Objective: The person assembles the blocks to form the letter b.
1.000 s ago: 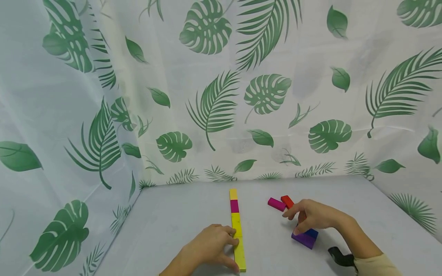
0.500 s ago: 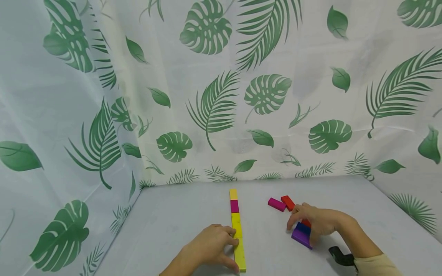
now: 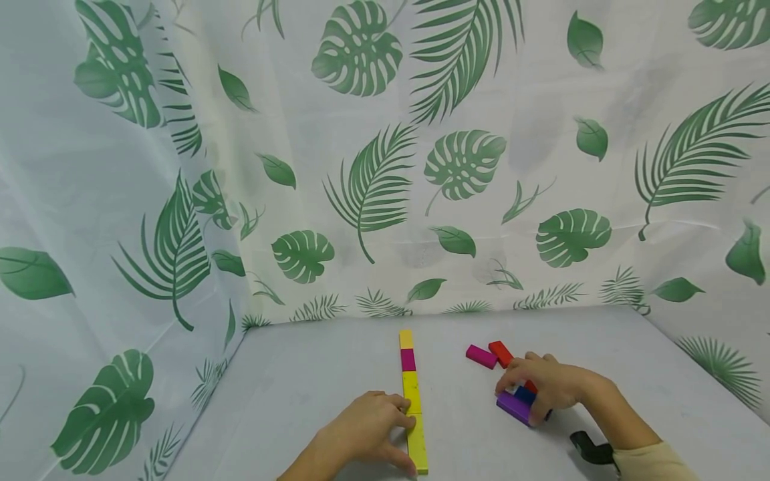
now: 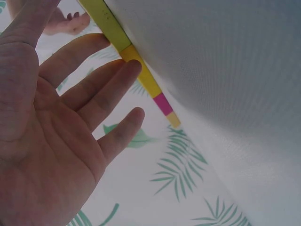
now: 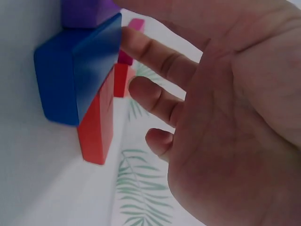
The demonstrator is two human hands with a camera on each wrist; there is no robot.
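Taking 12 o'clock as the far side of the desk (image 3: 325,361), head view. Against half a second ago: logged a short slide of the purple block (image 3: 513,408) toward 10 o'clock, along with the right hand (image 3: 550,384). Found the block now at 4 o'clock on the desk, held lengthwise between thumb and fingertips; grip narrowed to its ends. Cannot tell lifted from dragged.

Noted on its 2 o'clock side, partly covered by the hand: blue block (image 5: 61,70), close against purple in the right wrist view, then red block (image 5: 96,127). At 11 o'clock from the right hand, untouched: magenta block (image 3: 481,356) and second red block (image 3: 500,352).

Recorded no shift of the left hand (image 3: 373,424) at 6 o'clock, fingers spread wide along the 9 o'clock side of the row of blocks (image 3: 412,387), touching without clasping.

Judged: picking one block out of the loose group, just begun; row unaltered by this slide. Would watch for blue dragging along with purple.
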